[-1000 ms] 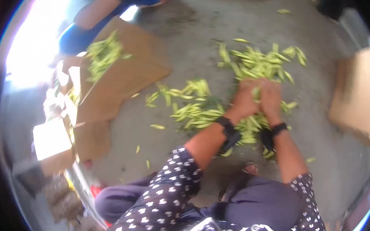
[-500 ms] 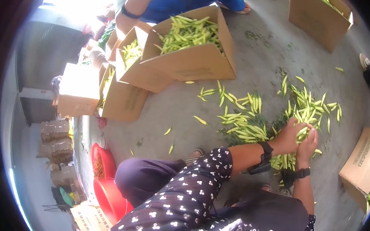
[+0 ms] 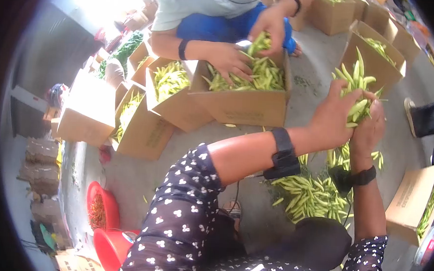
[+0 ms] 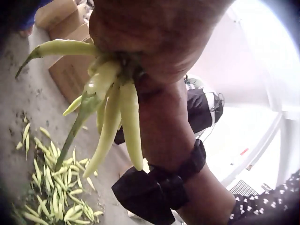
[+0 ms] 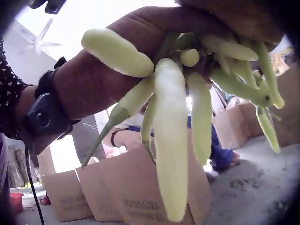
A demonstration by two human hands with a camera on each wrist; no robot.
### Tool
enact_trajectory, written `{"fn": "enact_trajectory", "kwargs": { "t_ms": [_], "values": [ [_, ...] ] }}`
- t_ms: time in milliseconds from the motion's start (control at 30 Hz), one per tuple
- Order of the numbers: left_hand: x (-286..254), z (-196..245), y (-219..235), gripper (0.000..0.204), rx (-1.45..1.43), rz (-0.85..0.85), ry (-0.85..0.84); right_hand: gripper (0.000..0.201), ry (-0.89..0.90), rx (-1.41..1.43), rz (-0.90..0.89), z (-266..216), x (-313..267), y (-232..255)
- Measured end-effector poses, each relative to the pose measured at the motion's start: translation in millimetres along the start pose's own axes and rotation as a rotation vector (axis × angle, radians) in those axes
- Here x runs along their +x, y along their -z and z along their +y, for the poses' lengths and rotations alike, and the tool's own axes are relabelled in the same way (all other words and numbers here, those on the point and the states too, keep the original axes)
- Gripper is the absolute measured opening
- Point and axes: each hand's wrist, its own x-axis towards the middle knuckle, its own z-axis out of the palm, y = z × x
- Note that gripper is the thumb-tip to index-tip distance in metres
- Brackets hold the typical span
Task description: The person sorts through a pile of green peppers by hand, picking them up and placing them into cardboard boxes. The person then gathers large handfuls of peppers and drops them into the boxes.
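Both hands, left & right, cupped tight round chilli bunch, long axes upright, tips up; open box ahead-left, nearer left hand.

No readable text. Faint dark print on the cardboard boxes, also seen on the box fronts in the right wrist view, too blurred to read.
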Motion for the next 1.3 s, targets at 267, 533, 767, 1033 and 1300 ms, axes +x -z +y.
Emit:
{"fn": "enact_trajectory", "kwargs": {
  "t_ms": [267, 533, 767, 1033, 1300],
  "values": [
    [-39.6, -22.5, 184.2, 0.07, 0.317, 0.431, -0.164, 0.029, 0.226, 0.137, -0.301, -103.6, -32.2, -175.2],
    [-106.6, -84.5, 287.6, 0.063, 0.629, 0.627, 0.004, 0.017, 0.404, 0.317, -0.403, -96.4, -97.1, -320.3],
    [-107.8, -125.2, 355.4, 0.062, 0.711, 0.776, -0.005, 0.018, 0.422, 0.449, -0.447, -110.5, -109.5, -411.4],
    [-132.5, -230.1, 383.8, 0.058, -0.105, 0.477, 0.511, 0.023, 0.357, 0.108, -1.014, -21.0, -120.7, -433.5],
    [-120.6, -306.0, 406.1, 0.056, 1.302, -0.105, 0.594, 0.02, 0.464, -0.083, -1.052, -15.7, -91.0, -322.6]
  ]
}}
